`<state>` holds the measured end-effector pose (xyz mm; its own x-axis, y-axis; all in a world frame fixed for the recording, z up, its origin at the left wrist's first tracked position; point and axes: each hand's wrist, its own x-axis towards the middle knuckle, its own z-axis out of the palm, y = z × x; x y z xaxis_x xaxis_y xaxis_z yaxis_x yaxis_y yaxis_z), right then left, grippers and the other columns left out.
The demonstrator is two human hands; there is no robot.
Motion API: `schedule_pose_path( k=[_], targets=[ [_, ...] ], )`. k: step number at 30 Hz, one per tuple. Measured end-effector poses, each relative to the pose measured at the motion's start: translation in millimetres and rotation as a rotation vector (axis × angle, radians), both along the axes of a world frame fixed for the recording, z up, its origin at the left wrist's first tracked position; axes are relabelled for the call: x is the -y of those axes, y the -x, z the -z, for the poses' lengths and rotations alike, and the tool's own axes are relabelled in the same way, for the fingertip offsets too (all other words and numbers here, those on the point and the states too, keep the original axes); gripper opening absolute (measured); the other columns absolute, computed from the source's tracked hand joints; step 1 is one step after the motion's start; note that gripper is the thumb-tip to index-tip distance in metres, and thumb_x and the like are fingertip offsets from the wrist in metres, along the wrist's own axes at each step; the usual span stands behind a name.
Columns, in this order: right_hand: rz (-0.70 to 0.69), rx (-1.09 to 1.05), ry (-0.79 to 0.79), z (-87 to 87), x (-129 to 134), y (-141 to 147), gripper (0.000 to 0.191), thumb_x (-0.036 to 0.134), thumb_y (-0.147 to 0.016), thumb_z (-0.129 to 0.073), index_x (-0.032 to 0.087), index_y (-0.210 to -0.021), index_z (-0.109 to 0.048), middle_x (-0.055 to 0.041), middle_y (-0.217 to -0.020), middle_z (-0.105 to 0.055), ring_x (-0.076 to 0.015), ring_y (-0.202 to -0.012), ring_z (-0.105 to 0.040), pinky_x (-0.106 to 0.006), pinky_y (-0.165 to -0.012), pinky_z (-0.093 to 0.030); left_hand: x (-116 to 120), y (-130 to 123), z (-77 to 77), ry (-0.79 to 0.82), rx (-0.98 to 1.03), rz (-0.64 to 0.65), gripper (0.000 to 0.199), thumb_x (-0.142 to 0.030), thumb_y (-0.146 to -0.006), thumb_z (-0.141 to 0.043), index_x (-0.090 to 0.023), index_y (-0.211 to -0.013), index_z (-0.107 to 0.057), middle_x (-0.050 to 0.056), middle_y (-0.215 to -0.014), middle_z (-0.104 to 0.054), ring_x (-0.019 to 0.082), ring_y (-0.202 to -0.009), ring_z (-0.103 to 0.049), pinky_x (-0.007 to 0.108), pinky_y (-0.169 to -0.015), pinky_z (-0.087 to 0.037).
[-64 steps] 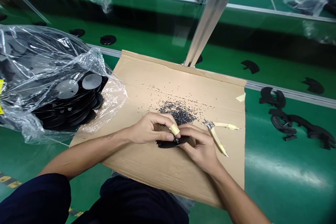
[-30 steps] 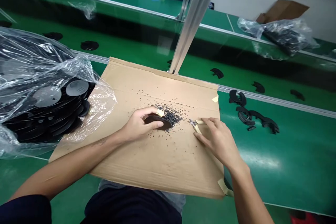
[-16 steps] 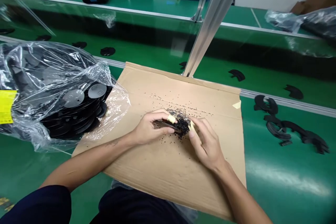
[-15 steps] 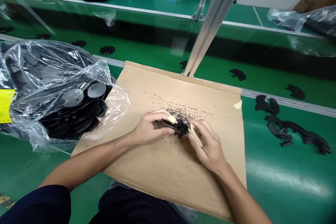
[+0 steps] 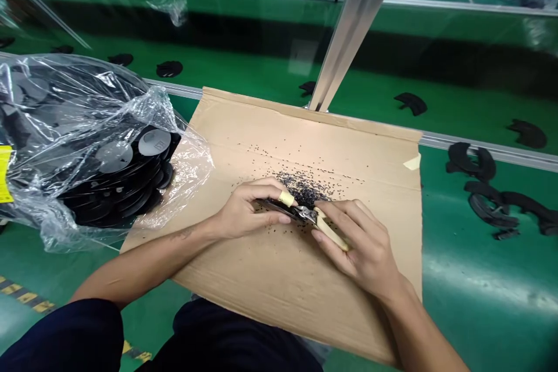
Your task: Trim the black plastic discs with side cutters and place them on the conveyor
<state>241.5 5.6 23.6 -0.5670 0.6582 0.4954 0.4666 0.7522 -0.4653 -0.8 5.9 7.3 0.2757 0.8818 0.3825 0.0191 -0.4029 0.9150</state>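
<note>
My left hand grips a thin black plastic part between thumb and fingers, with yellow tape round one fingertip. In my right hand is a pair of nippers with cream-coloured handles. Their metal jaws meet the right end of the black part; whether they are closed on it I cannot tell. Below and behind the jaws, small black clippings lie heaped and scattered on a cardboard sheet.
On the left a clear plastic bag holds many stacked black parts. Curved black pieces lie on the green table to the right. More sit on the green surface beyond, behind an upright metal post.
The nippers have shifted slightly right and down, and their jaws show more clearly against the black part. My left hand stays nearly in place. The view has tilted downward.
</note>
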Motion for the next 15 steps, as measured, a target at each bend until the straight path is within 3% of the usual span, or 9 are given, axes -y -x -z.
schedule_pose_path(
  k=[9, 15],
  targets=[
    [0.032, 0.029, -0.017, -5.9, 6.7, 1.3, 0.026, 0.022, -0.094, -0.064, 0.016, -0.119, -0.063, -0.0078, -0.087, -0.068, -0.018, -0.074, -0.062, -0.031, -0.063, -0.052, 2.4, -1.7, 0.2, 0.008, 0.004, -0.016, 0.023, -0.036, -0.081, -0.08, -0.017, -0.094, -0.078, 0.008, -0.089, -0.074, 0.016, -0.082, -0.068, 0.029, -0.075, -0.058],
    [0.12, 0.02, -0.014, 0.5, 2.3, 2.9, 0.027, 0.026, -0.094, -0.063, 0.019, -0.12, -0.063, -0.0089, -0.092, -0.07, -0.0205, -0.08, -0.064, -0.034, -0.067, -0.052, 2.6, -2.2, -3.7, -0.038, -0.053, 0.001, 0.022, -0.032, -0.084, -0.077, -0.017, -0.1, -0.076, 0.007, -0.09, -0.073, 0.016, -0.083, -0.068, 0.029, -0.075, -0.058]
  ],
)
